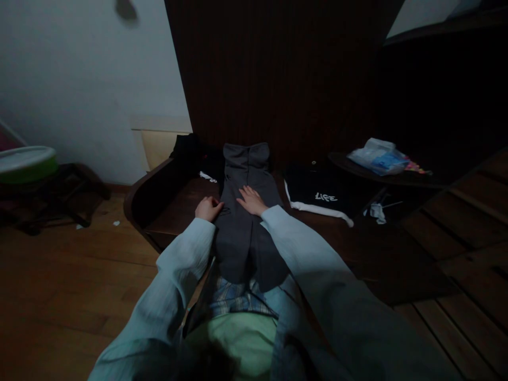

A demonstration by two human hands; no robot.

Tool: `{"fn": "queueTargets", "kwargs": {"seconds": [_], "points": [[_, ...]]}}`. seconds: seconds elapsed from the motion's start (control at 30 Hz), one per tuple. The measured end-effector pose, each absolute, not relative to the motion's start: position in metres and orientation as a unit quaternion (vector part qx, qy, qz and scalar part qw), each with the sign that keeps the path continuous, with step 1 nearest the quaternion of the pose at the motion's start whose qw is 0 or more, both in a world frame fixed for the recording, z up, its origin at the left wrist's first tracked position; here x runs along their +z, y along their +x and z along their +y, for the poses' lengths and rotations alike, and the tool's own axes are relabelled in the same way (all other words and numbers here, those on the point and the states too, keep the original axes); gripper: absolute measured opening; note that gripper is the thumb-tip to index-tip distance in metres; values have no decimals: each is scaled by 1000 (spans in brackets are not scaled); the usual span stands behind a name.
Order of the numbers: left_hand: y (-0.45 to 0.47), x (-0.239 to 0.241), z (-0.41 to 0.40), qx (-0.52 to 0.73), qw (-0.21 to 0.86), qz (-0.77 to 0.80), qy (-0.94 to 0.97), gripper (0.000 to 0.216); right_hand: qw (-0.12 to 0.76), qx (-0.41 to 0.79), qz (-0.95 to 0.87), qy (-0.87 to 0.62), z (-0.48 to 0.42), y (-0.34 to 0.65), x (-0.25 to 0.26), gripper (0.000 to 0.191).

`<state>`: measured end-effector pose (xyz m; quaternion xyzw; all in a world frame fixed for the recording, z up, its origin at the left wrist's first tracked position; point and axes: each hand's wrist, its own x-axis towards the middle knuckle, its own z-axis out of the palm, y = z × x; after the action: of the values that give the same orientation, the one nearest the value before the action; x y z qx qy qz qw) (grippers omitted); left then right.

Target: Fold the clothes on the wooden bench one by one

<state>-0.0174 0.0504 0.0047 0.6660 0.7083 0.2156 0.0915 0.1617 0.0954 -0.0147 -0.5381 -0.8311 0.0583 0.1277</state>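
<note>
A pair of dark grey trousers [234,238] lies lengthwise on a dark wooden bench [174,209], its two lower ends hanging over the front edge towards my lap. My left hand [209,208] is at the left edge of the cloth, fingers curled and pinched on it beside some thin dark lines. Flat on the middle of the trousers rests my right hand [252,200], fingers spread. Right of the trousers is a folded black garment [313,188] with white lettering and a white edge.
Dark clothing [190,148] is heaped at the bench's back left. A plastic bag [379,157] sits on a rounded shelf [341,161] at right, with a crumpled white scrap [377,212] below. A green-sided tub [29,166] stands on a dark stool [67,185] at left.
</note>
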Motion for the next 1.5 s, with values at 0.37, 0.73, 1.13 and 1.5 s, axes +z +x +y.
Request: {"fn": "queueTargets", "kwargs": {"seconds": [0.37, 0.73, 1.13, 1.5], "points": [[-20, -1, 42, 270, 165, 686, 656, 24, 130, 64, -826, -545, 92, 162, -10, 54], [-16, -1, 34, 254, 160, 689, 659, 25, 118, 64, -830, -541, 91, 163, -10, 65], [-31, -10, -27, 350, 461, 509, 637, 39, 120, 59, -830, -542, 92, 162, -11, 60], [-29, -10, -70, 402, 637, 494, 435, 44, 118, 45, -833, -538, 92, 162, -10, 60]]}}
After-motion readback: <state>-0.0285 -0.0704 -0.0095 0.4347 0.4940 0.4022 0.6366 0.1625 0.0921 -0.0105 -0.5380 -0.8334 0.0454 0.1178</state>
